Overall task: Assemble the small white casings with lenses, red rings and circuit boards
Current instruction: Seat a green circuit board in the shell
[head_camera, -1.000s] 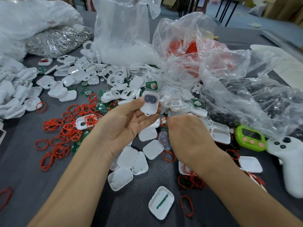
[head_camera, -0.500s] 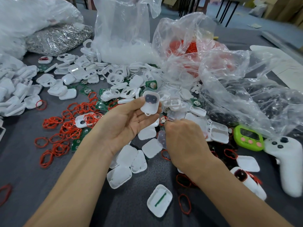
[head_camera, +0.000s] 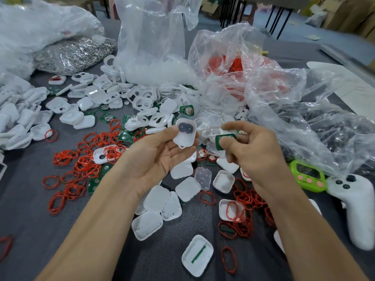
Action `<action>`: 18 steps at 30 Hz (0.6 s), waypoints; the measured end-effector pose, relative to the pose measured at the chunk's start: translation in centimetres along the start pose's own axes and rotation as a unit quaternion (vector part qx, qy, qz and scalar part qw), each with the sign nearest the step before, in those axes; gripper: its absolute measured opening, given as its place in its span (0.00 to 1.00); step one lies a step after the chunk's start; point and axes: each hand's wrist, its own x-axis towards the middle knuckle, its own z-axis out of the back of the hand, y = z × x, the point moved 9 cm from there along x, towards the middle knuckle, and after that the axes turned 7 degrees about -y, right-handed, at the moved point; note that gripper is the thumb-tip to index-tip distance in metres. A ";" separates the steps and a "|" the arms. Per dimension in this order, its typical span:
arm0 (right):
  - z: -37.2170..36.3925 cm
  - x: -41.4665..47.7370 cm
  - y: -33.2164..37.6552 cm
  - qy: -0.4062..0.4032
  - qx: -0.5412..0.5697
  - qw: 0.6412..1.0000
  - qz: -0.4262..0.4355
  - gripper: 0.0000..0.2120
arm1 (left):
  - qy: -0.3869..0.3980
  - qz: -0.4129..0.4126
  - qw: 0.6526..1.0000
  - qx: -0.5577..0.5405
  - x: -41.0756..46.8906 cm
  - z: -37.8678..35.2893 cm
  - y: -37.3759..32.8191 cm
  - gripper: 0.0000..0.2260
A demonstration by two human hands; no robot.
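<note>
Our left hand (head_camera: 160, 157) grips a small white casing (head_camera: 185, 136) between thumb and fingers, above the middle of the counter (head_camera: 24, 209). Our right hand (head_camera: 253, 151) pinches a green circuit board (head_camera: 224, 138) just beside it. Both look light, hard and thin, so we hold them gently by the edges.

A green timer (head_camera: 307, 176) with pink buttons is seen at the right on the dark grey table (head_camera: 24, 209), with a white game controller (head_camera: 357, 207) lying just beside it, further right. Crumpled clear plastic (head_camera: 304, 110) is heaped behind them. At the far left a bag of silvery metal pieces (head_camera: 75, 52) is set (their kind cannot be told). Black furniture legs (head_camera: 233, 11) and cardboard boxes (head_camera: 349, 15) are seen beyond the table.
</note>
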 end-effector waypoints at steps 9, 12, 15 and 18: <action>-4.0 0.0 -0.5 0.062 0.316 0.930 -0.177 0.08 | -0.003 -0.002 0.999 0.035 0.9 -0.1 1.0 0.19; -3.5 0.1 -0.2 0.061 0.283 0.949 -0.123 0.11 | 0.012 0.004 1.000 0.014 0.9 -0.3 1.0 0.21; -2.7 0.1 -0.2 0.048 0.247 0.964 -0.085 0.15 | 0.045 0.008 0.999 0.003 0.9 -1.0 0.9 0.16; -2.1 0.2 -0.9 0.035 0.185 0.978 -0.087 0.17 | 0.067 0.006 0.998 0.004 0.9 -1.4 1.0 0.17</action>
